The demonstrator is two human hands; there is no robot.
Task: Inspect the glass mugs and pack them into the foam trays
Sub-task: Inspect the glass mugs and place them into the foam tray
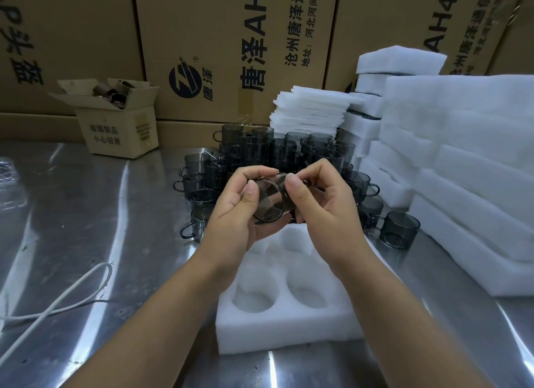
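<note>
Cradling a smoky-grey glass mug on its side, the left hand is curling its fingers under the body while its thumb is resting near the rim. The right hand is pinching the mug's far end; whether it is holding the handle is hidden behind its fingers. One round end is facing the wearer, probably so that light is passing through the wall and showing any chips or flaws, so this looks like the inspecting step.

The mug is being held up between both hands, clear of the surface, just over the far end of the foam tray, whose visible round pockets are lying empty. That is likely why the tray is sitting directly beneath.

Beyond the hands, unpacked mugs are crowding together on the steel table, with one lone mug standing to the right. Stacked foam trays are piling up beside it, and a small cardboard box is sitting far left.
</note>
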